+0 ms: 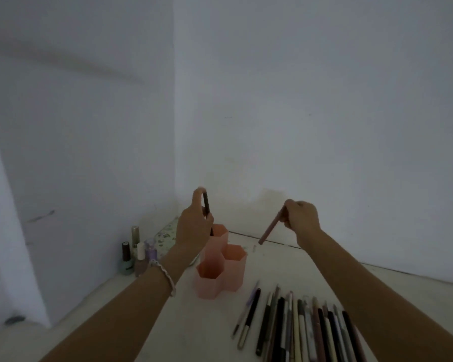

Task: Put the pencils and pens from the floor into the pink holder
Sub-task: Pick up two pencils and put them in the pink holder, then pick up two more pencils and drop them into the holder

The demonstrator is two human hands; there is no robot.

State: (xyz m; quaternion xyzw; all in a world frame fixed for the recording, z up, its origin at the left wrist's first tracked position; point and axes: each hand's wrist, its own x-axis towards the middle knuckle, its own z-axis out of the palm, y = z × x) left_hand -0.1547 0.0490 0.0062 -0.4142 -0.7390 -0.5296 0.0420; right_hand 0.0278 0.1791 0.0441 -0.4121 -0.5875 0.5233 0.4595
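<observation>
Head camera: a person's left hand [194,226] pinches a dark pencil [207,207] nearly upright, its lower end dipping at or just inside the mouth of the rear, tallest cell of the pink holder [220,267], so what remains appears to be a short straight drop along the pencil's long axis. The right hand [302,216], fingers closed around a pink pencil [270,229], carries it tilted, tip pointing down and left toward the holder but apart from it, making the left hand the nearer of the two. The holder, three joined hexagonal tubes of pale pink plastic, stands on the light floor [168,322] near the corner of the wall; its two nearer cells look empty. A row of pens and pencils [298,327] lies side by side on the floor just right of the holder, awaiting collection. Nail polish bottles [135,257] stand to the left.
</observation>
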